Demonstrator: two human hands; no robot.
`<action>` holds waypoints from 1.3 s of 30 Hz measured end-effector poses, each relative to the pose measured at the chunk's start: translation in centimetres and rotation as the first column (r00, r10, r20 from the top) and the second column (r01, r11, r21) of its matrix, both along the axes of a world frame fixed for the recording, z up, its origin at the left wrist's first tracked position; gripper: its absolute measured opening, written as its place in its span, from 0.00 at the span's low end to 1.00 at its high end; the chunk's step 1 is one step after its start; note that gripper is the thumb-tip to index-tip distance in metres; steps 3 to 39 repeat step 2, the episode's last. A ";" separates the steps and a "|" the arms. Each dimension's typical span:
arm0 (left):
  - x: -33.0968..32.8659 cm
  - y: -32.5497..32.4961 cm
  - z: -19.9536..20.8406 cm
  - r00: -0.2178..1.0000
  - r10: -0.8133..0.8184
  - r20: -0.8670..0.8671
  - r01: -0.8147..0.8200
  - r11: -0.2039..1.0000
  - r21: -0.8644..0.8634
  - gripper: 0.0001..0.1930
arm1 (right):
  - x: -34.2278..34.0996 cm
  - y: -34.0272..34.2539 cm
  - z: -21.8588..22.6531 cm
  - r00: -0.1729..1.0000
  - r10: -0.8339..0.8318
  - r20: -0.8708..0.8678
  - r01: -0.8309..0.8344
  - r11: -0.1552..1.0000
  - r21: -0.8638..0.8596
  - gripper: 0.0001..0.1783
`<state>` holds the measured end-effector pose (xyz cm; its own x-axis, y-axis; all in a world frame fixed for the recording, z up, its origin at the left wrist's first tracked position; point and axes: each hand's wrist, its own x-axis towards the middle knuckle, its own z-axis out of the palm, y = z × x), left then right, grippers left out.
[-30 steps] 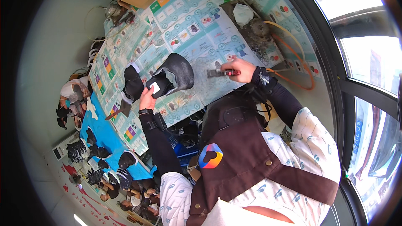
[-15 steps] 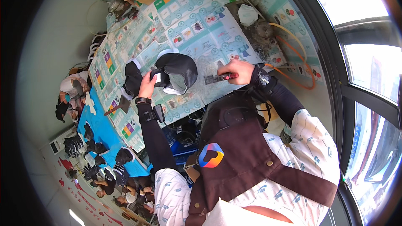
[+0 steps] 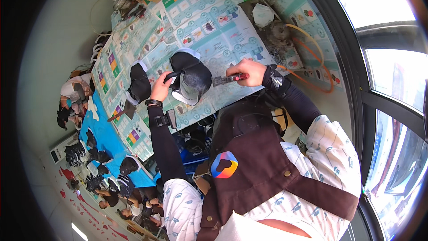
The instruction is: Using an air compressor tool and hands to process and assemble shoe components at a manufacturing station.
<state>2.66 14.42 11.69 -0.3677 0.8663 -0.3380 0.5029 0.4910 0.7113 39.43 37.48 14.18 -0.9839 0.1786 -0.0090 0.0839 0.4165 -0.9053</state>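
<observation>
Bench (image 3: 214, 44) covered in printed teal sheets fills the upper middle of the view, and the work sits near its six o'clock edge, close to the person's chest. There a dark shoe upper (image 3: 192, 78), rounded and grey-black with a pale rim, is held steady while its outer face is being worked with a tool, which looks like a cleaning or scraping step. The left hand (image 3: 160, 89) is at nine o'clock of the upper, its grip closed on the edge. The right hand (image 3: 247, 72) is at three o'clock, fist wrapped tight round a red-handled tool (image 3: 225, 79) whose grey tip touches the upper's side. The next move seems to call for short, firm strokes, with the left hand turning the upper to bring a fresh face round. A second dark upper (image 3: 139, 85) lies just beside it at nine o'clock, near enough to crowd that turn. A coiled orange hose (image 3: 312, 69) lies at three o'clock beyond the right wrist, and a grey lump of rag (image 3: 278, 33) and a white mask (image 3: 262, 14) lie toward one o'clock, well apart. More dark pieces (image 3: 96, 151) lie on a blue sheet at seven o'clock.
</observation>
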 end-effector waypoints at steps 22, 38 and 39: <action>0.1 0.0 -0.2 0.999 0.041 0.014 -0.041 0.998 -0.040 0.14 | 0.1 0.0 -0.1 0.999 -0.023 0.039 0.022 0.999 0.029 0.17; 0.1 0.0 -0.2 0.999 0.041 0.014 -0.041 0.998 -0.040 0.14 | 0.1 0.0 -0.1 0.999 -0.023 0.039 0.022 0.999 0.029 0.17; 0.1 0.0 -0.2 0.999 0.041 0.014 -0.041 0.998 -0.040 0.14 | 0.1 0.0 -0.1 0.999 -0.023 0.039 0.022 0.999 0.029 0.17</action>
